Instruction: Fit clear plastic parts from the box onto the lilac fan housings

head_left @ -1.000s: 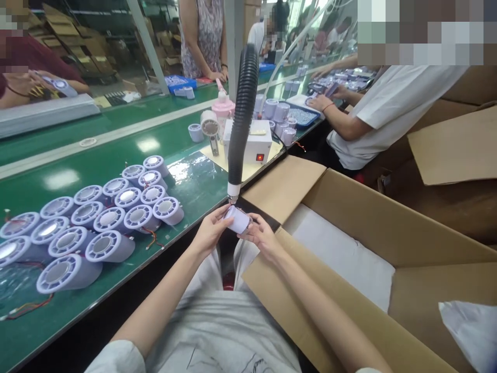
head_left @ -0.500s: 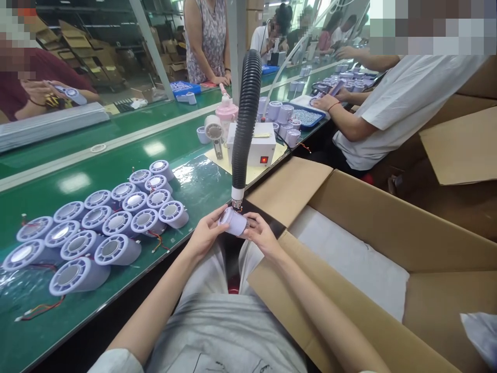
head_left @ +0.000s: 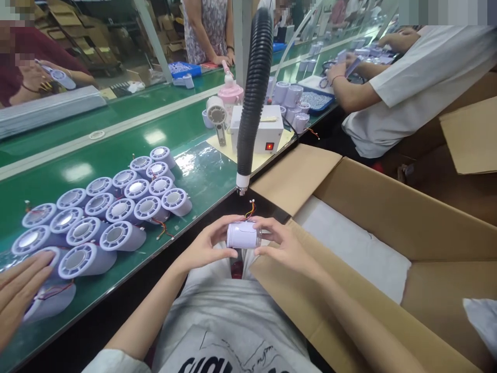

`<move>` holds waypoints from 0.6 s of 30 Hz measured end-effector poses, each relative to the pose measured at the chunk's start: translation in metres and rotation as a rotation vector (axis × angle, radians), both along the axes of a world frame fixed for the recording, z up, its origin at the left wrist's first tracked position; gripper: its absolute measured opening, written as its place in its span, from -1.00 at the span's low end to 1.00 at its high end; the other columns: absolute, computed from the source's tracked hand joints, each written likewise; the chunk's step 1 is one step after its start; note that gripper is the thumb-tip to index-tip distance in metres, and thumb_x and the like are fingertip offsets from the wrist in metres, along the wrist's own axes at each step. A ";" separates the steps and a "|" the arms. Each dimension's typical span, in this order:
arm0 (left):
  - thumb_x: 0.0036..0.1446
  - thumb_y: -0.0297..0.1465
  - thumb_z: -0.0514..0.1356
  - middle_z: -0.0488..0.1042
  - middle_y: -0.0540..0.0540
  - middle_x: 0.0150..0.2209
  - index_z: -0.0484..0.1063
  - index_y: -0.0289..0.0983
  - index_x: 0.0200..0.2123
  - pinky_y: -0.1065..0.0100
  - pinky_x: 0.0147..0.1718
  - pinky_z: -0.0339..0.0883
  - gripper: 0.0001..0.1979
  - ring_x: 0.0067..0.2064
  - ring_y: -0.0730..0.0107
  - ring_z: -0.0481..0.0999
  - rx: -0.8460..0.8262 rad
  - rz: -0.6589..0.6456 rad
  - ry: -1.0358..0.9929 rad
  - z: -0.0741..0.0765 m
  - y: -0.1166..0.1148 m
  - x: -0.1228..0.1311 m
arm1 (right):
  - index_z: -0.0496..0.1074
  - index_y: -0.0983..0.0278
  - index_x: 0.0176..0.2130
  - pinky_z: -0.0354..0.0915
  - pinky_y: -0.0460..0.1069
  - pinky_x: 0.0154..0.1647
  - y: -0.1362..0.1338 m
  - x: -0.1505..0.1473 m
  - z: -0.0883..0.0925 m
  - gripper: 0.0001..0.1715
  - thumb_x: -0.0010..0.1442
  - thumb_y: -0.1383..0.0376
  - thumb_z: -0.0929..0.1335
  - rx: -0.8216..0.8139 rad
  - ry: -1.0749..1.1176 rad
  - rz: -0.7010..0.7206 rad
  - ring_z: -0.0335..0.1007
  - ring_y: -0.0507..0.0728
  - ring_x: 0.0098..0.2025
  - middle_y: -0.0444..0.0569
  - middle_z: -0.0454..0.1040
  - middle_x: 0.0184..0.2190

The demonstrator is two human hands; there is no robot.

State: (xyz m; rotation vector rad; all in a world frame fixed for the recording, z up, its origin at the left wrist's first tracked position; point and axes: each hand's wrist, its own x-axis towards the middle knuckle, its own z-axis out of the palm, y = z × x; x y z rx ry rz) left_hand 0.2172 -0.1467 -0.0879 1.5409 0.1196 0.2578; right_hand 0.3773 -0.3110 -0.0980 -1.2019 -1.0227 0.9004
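Both my hands hold one pale lilac cylindrical housing (head_left: 243,234) sideways over my lap. My left hand (head_left: 207,243) grips its left end, my right hand (head_left: 280,242) its right end. Thin red and yellow wires (head_left: 250,209) stick up from the housing. The black corrugated hose (head_left: 254,93) hangs just above, its white nozzle tip (head_left: 242,184) a short way over the part. On the green bench (head_left: 202,178) to my left lie several similar lilac housings (head_left: 116,210) in rows.
An open cardboard box (head_left: 373,217) with white lining stands at my right. A white control unit (head_left: 267,132) with a red switch sits behind the hose. Another person's hand (head_left: 17,295) reaches onto the housings at lower left. A person in white works at the bench beyond.
I have lowered the housing away from the hose nozzle and turned it sideways, its wires now pointing up. Another person's hand has come in at the lower left.
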 end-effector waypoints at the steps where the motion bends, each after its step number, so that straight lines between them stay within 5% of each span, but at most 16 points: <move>1: -0.04 -0.49 0.37 0.28 -0.17 0.22 0.33 -0.08 0.15 0.14 0.16 0.25 -0.35 0.21 0.09 0.31 0.033 -0.007 0.016 0.002 -0.005 -0.002 | 0.40 0.12 -0.07 0.32 0.15 0.15 -0.007 -0.001 0.007 -0.56 0.05 0.32 0.51 -0.017 -0.069 0.005 0.27 0.18 0.18 -0.06 0.35 0.13; 8: -0.06 -0.52 0.38 0.29 -0.11 0.22 0.31 -0.02 0.16 0.18 0.18 0.26 -0.30 0.23 0.13 0.31 0.043 -0.066 0.025 0.018 -0.028 -0.008 | 0.36 0.12 -0.04 0.44 0.13 0.02 -0.038 -0.008 0.034 -0.56 0.09 0.25 0.49 -0.171 -0.096 0.005 0.44 0.18 0.00 -0.03 0.37 0.08; 12: -0.05 -0.54 0.37 0.28 -0.09 0.25 0.30 0.00 0.18 0.22 0.20 0.24 -0.28 0.25 0.16 0.28 0.052 -0.091 0.000 0.023 -0.031 -0.009 | 0.32 0.13 -0.03 0.48 0.00 -0.19 -0.041 -0.011 0.037 -0.56 0.12 0.25 0.47 -0.214 0.070 0.038 0.48 0.14 -0.12 -0.04 0.42 -0.03; 18: -0.08 -0.53 0.39 0.24 -0.10 0.27 0.28 0.00 0.20 0.19 0.23 0.20 -0.24 0.31 0.13 0.20 0.122 -0.075 -0.019 0.024 -0.031 -0.014 | 0.31 0.19 -0.07 0.43 -0.02 -0.23 -0.038 -0.013 0.036 -0.53 0.10 0.12 0.48 -0.238 0.184 0.039 0.47 0.12 -0.19 -0.01 0.46 -0.10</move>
